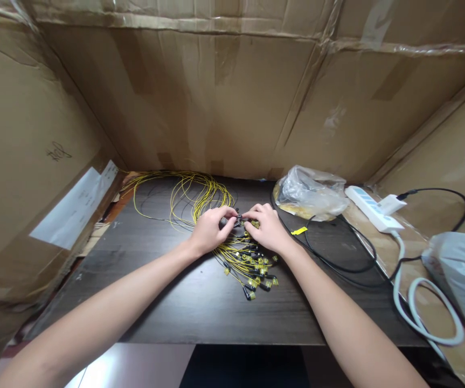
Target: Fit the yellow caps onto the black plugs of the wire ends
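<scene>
A loose bundle of thin yellow cables (212, 195) lies across the middle of the dark table. Over it, my left hand (213, 230) pinches a small black connector (239, 217) between thumb and fingertips. My right hand (268, 229) closes its fingertips on the same small piece from the other side. Its fine detail is too small to make out. Just below both hands, several black connector ends with clear yellowish caps (256, 269) are spread in a heap at the cable tips.
A clear plastic bag (311, 188) with yellow contents stands at the back right. A black cable (353, 267) with a yellow tag (299, 230) loops beside my right forearm. Farther right are a white power strip (372, 209) and a white bag (464, 275). Cardboard walls (200, 97) enclose the table (167, 302).
</scene>
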Motion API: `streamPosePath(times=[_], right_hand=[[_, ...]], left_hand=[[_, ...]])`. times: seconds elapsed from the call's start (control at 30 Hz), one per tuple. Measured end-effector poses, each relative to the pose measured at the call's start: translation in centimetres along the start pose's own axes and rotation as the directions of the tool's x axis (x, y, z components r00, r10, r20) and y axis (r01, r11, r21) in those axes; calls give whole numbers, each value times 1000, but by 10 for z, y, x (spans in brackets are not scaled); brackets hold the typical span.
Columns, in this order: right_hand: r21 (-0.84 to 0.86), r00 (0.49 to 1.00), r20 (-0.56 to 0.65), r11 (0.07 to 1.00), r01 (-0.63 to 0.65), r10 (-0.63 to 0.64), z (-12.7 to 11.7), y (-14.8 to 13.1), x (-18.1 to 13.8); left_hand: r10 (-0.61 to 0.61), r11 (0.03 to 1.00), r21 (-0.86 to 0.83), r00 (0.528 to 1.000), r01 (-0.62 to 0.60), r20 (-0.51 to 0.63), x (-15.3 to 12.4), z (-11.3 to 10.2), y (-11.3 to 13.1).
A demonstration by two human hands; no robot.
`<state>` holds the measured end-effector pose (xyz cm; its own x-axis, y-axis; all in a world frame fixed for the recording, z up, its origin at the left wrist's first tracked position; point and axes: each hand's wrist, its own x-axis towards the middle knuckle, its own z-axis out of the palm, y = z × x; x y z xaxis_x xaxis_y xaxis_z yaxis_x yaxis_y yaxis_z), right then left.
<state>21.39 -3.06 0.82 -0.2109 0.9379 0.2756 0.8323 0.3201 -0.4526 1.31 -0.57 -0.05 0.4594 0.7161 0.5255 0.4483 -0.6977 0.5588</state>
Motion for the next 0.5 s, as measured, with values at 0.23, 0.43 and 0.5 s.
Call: streamPosePath(times=[0.23,0.43,0.5], right_hand=[[-40,998,65,999,-21,23,0,-2,-1],[15,1000,0,999,-28,28,-3,-7,0],[114,999,-37,993,-17,21,-4,-9,0]], left_hand=[[-116,978,-179,992,105,-51,6,1,7],[-50,984,-172,999,47,-14,4,3,5],[-31,989,-142,999,29,-9,4,3,5]])
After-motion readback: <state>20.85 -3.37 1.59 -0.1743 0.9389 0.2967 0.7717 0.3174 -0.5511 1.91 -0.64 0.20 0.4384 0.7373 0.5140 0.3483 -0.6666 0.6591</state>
